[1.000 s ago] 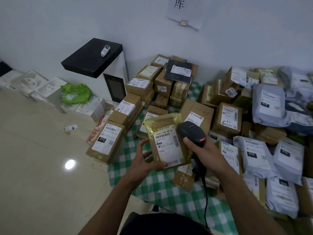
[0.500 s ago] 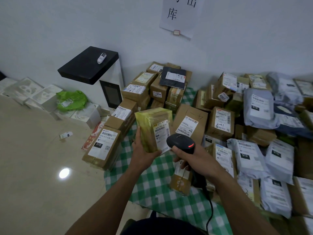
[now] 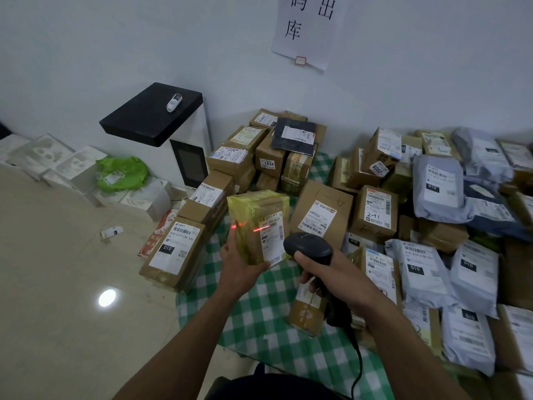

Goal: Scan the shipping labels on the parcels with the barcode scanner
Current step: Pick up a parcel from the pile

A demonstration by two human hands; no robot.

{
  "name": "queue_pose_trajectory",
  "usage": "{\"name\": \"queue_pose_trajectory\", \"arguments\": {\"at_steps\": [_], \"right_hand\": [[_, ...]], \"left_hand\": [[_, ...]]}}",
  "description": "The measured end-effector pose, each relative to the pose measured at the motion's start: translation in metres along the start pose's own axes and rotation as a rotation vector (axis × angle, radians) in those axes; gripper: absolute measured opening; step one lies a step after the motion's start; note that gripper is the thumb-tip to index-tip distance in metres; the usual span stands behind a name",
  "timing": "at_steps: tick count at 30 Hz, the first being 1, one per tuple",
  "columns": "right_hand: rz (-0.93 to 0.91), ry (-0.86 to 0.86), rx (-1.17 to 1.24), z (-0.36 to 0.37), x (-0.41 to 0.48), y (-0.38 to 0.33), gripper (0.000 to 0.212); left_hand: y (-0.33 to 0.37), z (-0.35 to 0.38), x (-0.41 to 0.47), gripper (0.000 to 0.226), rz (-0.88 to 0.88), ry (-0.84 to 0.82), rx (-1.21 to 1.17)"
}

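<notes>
My left hand (image 3: 239, 267) grips a parcel wrapped in yellow tape (image 3: 256, 223) from below and holds it upright over the checked cloth. Its white shipping label (image 3: 272, 238) faces right, toward the scanner. A red laser line crosses the parcel's front and the top of the label. My right hand (image 3: 331, 281) grips the black barcode scanner (image 3: 310, 248) just right of the parcel, head aimed at the label. The scanner's black cable (image 3: 357, 368) hangs down toward my body.
Cardboard boxes (image 3: 320, 215) and grey mailer bags (image 3: 438, 186) are piled on a green checked cloth (image 3: 259, 313) ahead and to the right. A white cabinet with a black top (image 3: 153, 114) stands by the wall. White boxes and a green bag (image 3: 121, 171) lie left on the tiled floor.
My left hand has lifted the yellow parcel away and turned its label sideways toward the scanner. The red laser line now shows on the parcel. The scanner sits lower and to the parcel's right.
</notes>
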State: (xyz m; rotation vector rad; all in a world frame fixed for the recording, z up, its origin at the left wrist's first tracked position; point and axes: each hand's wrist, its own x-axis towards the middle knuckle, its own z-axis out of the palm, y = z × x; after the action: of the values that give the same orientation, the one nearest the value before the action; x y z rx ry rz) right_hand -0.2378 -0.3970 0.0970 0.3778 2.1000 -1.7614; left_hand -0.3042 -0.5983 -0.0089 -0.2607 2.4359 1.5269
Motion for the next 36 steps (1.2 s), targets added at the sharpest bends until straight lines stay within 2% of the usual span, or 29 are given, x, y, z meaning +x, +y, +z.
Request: {"name": "queue_pose_trajectory", "arguments": {"at_steps": [8, 11, 15, 20, 30, 36], "right_hand": [[-0.006, 0.005, 0.001, -0.001, 0.001, 0.001, 0.034], [-0.008, 0.063, -0.020, -0.006, 0.003, 0.008, 0.035], [0.006, 0.088, -0.034, -0.012, 0.004, 0.020, 0.039], [0.041, 0.086, -0.043, -0.007, 0.008, 0.028, 0.042], [0.091, 0.068, -0.058, -0.008, 0.010, 0.033, 0.041], [0.114, 0.047, -0.046, -0.015, 0.023, 0.034, 0.044]], "left_hand": [[-0.006, -0.004, 0.005, 0.138, 0.050, -0.041, -0.005], [-0.015, -0.020, 0.005, 0.120, 0.022, -0.198, -0.064], [-0.037, -0.046, -0.007, 0.097, -0.049, -0.434, -0.021], [-0.072, -0.039, -0.013, 0.083, -0.151, -0.539, -0.002], [-0.060, 0.005, -0.001, 0.066, -0.170, -0.657, -0.098], [-0.053, 0.016, 0.000, 0.057, -0.158, -0.608, -0.060]]}}
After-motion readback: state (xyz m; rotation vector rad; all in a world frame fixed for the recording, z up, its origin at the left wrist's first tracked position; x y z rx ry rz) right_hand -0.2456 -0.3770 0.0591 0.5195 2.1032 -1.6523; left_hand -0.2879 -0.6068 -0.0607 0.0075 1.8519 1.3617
